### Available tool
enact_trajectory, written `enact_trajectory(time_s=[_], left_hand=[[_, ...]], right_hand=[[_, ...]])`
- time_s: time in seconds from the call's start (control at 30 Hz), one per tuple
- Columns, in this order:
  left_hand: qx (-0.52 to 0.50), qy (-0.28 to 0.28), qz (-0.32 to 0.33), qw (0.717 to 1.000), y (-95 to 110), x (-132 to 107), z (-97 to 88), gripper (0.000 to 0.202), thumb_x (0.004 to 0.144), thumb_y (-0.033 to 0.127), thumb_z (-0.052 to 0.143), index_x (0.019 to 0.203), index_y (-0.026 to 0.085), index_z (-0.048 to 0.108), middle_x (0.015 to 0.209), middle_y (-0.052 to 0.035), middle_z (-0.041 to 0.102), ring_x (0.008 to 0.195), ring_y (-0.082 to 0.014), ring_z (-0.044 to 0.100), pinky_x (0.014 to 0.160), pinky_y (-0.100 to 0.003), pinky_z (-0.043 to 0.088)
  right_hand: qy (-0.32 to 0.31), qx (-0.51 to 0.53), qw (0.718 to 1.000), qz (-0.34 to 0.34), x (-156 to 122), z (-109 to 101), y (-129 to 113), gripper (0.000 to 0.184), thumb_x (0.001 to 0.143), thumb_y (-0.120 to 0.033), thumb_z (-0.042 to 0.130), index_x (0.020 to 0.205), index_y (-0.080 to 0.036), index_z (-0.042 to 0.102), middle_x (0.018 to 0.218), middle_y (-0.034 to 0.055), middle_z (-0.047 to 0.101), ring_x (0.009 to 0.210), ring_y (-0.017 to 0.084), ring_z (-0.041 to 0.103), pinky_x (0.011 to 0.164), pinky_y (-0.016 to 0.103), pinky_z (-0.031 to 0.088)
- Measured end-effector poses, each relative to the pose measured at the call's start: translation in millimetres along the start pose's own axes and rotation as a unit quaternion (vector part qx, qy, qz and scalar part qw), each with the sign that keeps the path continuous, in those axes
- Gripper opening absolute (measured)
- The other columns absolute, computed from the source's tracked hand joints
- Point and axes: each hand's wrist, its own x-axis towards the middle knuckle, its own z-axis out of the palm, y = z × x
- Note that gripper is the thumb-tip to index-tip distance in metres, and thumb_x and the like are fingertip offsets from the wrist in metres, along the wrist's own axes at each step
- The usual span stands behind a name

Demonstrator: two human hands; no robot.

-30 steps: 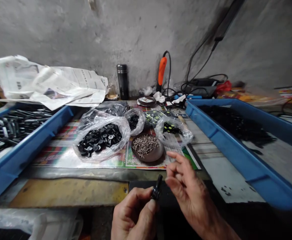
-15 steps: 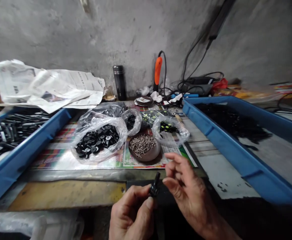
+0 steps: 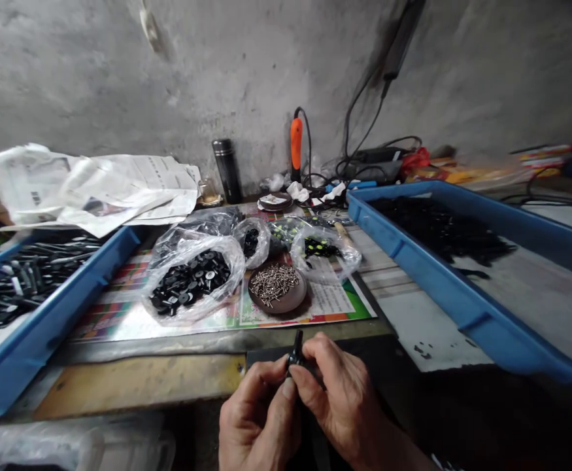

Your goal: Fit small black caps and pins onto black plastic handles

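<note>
Low in the picture, my left hand [image 3: 259,418] pinches a small black plastic part [image 3: 295,350] that stands upright between thumb and fingers. My right hand [image 3: 339,399] has closed in on the same part, its fingers curled round it from the right. Just beyond my hands sits a brown dish of small metal pins [image 3: 276,288]. Left of the dish lies a clear bag of black round pieces [image 3: 191,280].
A blue tray [image 3: 50,314] with black parts stands on the left and another blue tray [image 3: 433,281] on the right. Smaller bags [image 3: 325,252], crumpled papers [image 3: 94,186], a dark flask [image 3: 225,170], an orange-handled tool [image 3: 296,145] and cables line the wall.
My right hand was apart from the black part with loose fingers; it has come in and closed on it beside my left hand. The view has shifted a little.
</note>
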Motion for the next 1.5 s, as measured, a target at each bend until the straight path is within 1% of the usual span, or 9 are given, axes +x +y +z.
enact_trajectory(time_s=[0.13, 0.3, 0.43, 0.57, 0.83, 1.0, 1.23, 1.37, 1.5], left_hand=[[0.015, 0.002, 0.011, 1.0, -3.4, 1.8, -0.7, 0.045, 0.06, 0.053, 0.091, 0.082, 0.017, 0.074, 0.065, -0.0006, 0.062, 0.044, -0.002, 0.038, 0.041, -0.011, 0.026], [-0.007, -0.026, -0.001, 1.0, -2.1, 1.0, -1.9, 0.045, 0.061, 0.05, 0.092, 0.085, 0.017, 0.074, 0.051, 0.0055, 0.05, 0.039, -0.0019, 0.035, 0.04, -0.011, 0.026], [-0.016, -0.014, -0.006, 1.0, -2.1, -0.8, -0.7, 0.045, 0.059, 0.048, 0.094, 0.082, 0.016, 0.073, 0.059, 0.0028, 0.058, 0.041, -0.0013, 0.037, 0.04, -0.01, 0.028], [-0.005, -0.018, 0.002, 1.0, -4.2, -1.6, 0.9, 0.043, 0.062, 0.05, 0.091, 0.081, 0.016, 0.074, 0.058, 0.003, 0.057, 0.041, -0.001, 0.037, 0.04, -0.01, 0.025], [0.001, 0.001, 0.04, 0.999, -6.0, 0.7, 0.0, 0.041, 0.062, 0.048, 0.092, 0.082, 0.016, 0.075, 0.066, -0.0006, 0.063, 0.044, -0.0031, 0.039, 0.04, -0.011, 0.028], [-0.021, -0.014, 0.025, 0.999, -3.8, 0.8, -4.3, 0.043, 0.062, 0.047, 0.092, 0.085, 0.016, 0.073, 0.059, 0.0026, 0.058, 0.041, -0.0023, 0.037, 0.04, -0.011, 0.027], [-0.01, -0.07, 0.033, 0.997, -11.2, 5.9, -10.1, 0.036, 0.073, 0.047, 0.085, 0.087, 0.017, 0.072, 0.059, 0.0041, 0.054, 0.043, -0.0035, 0.036, 0.038, -0.013, 0.027], [-0.005, -0.037, 0.061, 0.997, -12.3, 4.6, -4.3, 0.037, 0.074, 0.049, 0.083, 0.081, 0.014, 0.073, 0.053, 0.0039, 0.05, 0.042, -0.0055, 0.035, 0.038, -0.016, 0.026], [0.02, -0.002, 0.075, 0.997, -14.8, 6.1, -0.9, 0.031, 0.075, 0.044, 0.081, 0.078, 0.014, 0.075, 0.058, -0.0019, 0.058, 0.049, -0.0116, 0.046, 0.042, -0.02, 0.037]], right_hand=[[-0.022, 0.022, 0.999, 0.008, 1.7, 2.8, 4.8, 0.048, 0.114, -0.041, 0.027, 0.073, -0.02, 0.043, 0.062, -0.0023, 0.048, 0.048, 0.011, 0.05, 0.048, 0.025, 0.035], [-0.034, 0.056, 0.998, 0.006, -0.6, -4.1, 7.1, 0.046, 0.111, -0.051, 0.031, 0.085, -0.018, 0.049, 0.071, 0.0004, 0.055, 0.058, 0.013, 0.057, 0.053, 0.023, 0.041], [-0.034, 0.046, 0.998, 0.001, -3.3, -7.0, 5.0, 0.042, 0.112, -0.047, 0.032, 0.087, -0.018, 0.05, 0.072, 0.0004, 0.056, 0.059, 0.014, 0.059, 0.054, 0.022, 0.044], [-0.018, 0.016, 1.0, 0.004, -5.7, -0.6, 3.2, 0.041, 0.113, -0.042, 0.03, 0.086, -0.018, 0.049, 0.07, 0.0009, 0.056, 0.056, 0.013, 0.058, 0.052, 0.022, 0.044], [-0.016, 0.027, 0.999, 0.042, -2.3, 10.4, 1.0, 0.047, 0.113, -0.045, 0.028, 0.076, -0.02, 0.044, 0.063, -0.0018, 0.052, 0.051, 0.012, 0.055, 0.05, 0.023, 0.038], [-0.042, 0.044, 0.998, 0.013, -3.2, 2.2, 0.7, 0.044, 0.112, -0.047, 0.031, 0.085, -0.018, 0.05, 0.071, 0.0007, 0.056, 0.057, 0.013, 0.058, 0.051, 0.022, 0.042], [-0.047, 0.027, 0.998, -0.013, -3.6, 0.7, 3.1, 0.036, 0.112, -0.038, 0.035, 0.085, -0.019, 0.05, 0.067, -0.0008, 0.054, 0.054, 0.013, 0.058, 0.05, 0.022, 0.043], [-0.042, 0.033, 0.999, -0.002, -9.2, 5.5, 9.9, 0.034, 0.111, -0.04, 0.04, 0.086, -0.019, 0.052, 0.065, -0.0017, 0.056, 0.05, 0.013, 0.059, 0.048, 0.024, 0.043], [-0.044, 0.102, 0.992, 0.061, -19.5, 6.7, 19.1, 0.035, 0.105, -0.048, 0.05, 0.083, -0.022, 0.056, 0.061, -0.0015, 0.055, 0.045, 0.016, 0.055, 0.042, 0.026, 0.037]])
